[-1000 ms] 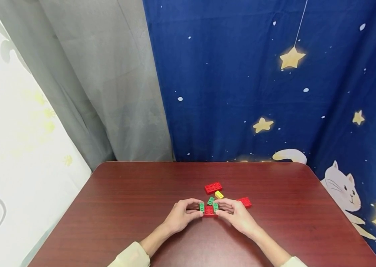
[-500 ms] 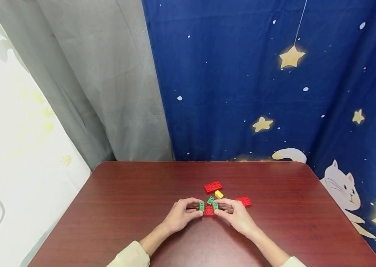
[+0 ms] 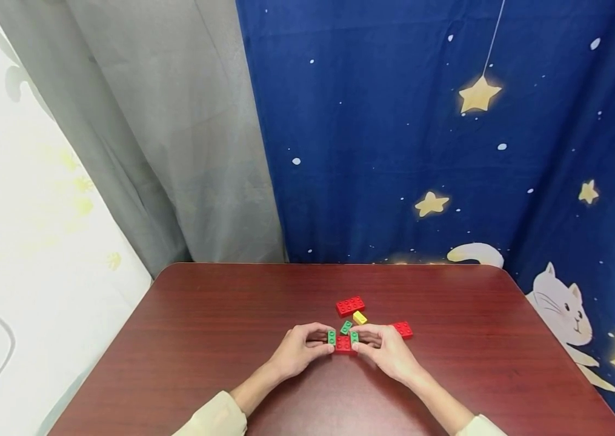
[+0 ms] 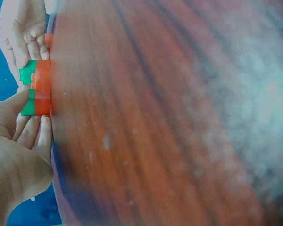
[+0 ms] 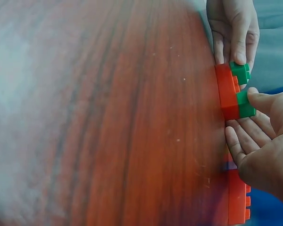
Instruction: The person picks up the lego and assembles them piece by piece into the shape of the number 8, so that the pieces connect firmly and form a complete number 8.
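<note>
On the table (image 3: 220, 315), a red toy building brick (image 3: 343, 344) lies between the two hands. Two small green bricks sit on its ends, with red studs bare between them. My left hand (image 3: 295, 352) pinches the left green brick (image 3: 331, 338) between thumb and fingers. Across from it, my right hand (image 3: 391, 354) pinches the right green brick (image 3: 354, 338) the same way. From the side, in the left wrist view, both green bricks stand on top of the red brick (image 4: 43, 89). The right wrist view shows the right thumb against its green brick (image 5: 245, 104).
Just behind the hands lies a loose green brick (image 3: 346, 327), with a yellow brick (image 3: 359, 318) beyond it. Farther back is a red brick (image 3: 350, 306). Another red brick (image 3: 403, 329) rests right behind the right hand, partly hidden. Curtains (image 3: 351, 133) hang past the far table edge.
</note>
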`<state>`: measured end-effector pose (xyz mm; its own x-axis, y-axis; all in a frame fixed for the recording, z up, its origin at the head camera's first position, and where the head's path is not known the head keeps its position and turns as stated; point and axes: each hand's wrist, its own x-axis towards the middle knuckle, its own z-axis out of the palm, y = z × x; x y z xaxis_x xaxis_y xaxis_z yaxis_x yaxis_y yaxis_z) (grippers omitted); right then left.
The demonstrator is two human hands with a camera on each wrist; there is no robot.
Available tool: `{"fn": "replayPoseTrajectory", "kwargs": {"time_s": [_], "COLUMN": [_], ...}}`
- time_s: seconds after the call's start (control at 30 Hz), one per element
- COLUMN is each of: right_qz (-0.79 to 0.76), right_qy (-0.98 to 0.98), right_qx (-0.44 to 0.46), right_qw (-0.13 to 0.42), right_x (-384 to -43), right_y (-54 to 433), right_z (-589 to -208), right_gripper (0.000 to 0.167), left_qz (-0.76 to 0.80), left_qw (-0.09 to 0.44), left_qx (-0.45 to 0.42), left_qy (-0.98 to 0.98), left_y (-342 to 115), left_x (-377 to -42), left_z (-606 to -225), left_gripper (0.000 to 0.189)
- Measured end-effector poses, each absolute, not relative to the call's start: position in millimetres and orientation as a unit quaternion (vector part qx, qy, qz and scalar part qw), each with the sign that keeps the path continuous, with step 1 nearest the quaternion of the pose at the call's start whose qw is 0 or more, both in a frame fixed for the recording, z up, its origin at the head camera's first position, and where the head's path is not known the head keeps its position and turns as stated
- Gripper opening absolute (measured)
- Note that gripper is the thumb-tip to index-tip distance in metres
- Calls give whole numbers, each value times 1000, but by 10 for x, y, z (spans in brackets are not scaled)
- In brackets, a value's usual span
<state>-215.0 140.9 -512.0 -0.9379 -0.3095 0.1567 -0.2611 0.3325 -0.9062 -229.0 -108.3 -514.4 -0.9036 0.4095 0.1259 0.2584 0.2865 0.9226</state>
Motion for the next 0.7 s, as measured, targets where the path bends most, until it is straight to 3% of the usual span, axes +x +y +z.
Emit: {"fn": "replayPoseTrajectory", "kwargs": {"time_s": [0.7], "right_qz": [-542], "right_qy": [823], "right_qx": [-168], "right_qw": [29], "right_x": [-2165], "right_y": [1437], "right_z": [-5189], "right_gripper": [32], "left_qz": [539], "left_qw": [91], "left_qx": [203], "left_qy": [812], "left_y": [-1104], "left_x": [-2308], "left_z": [-5106], "left_gripper": [33]}}
